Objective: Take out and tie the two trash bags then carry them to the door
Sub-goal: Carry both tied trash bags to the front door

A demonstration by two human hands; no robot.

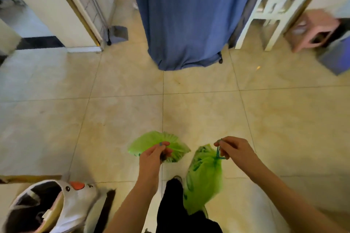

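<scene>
Head view, looking down at a pale glazed tile floor (pixel 189 100). At about six o'clock in the frame we saw two thin, translucent lime-green plastic trash bags, both off the floor and in hand. The left hand (pixel 153 155) had its fingers curled round the gathered neck of the smaller, fan-shaped green bag (pixel 151 141), which spread out just beyond the knuckles toward twelve o'clock. The right hand (pixel 233 148) pinched a darker green drawstring loop (pixel 218 152) between thumb and fingertips; the fuller, longer green bag (pixel 204 174) hung from that loop toward six o'clock, beside a dark trouser leg (pixel 176 204). The two bags lay near each other but apart.

We judged both bags light and soft — the film crumpled freely and neither arm looked strained. Such film is slippery and tears readily, so the sound holds were the bunched neck and the drawstring, not the thin wall. The right bag's mouth looked cinched; whether the left one was knotted we could not tell.

At twelve o'clock a long blue fabric curtain (pixel 189 15) hung to the floor; at two o'clock stood a pink plastic stool (pixel 312 30), and at eight o'clock a white bin with a cartoon animal face (pixel 62 200). We judged the carrying stage to be in hand — no door was plainly identifiable.
</scene>
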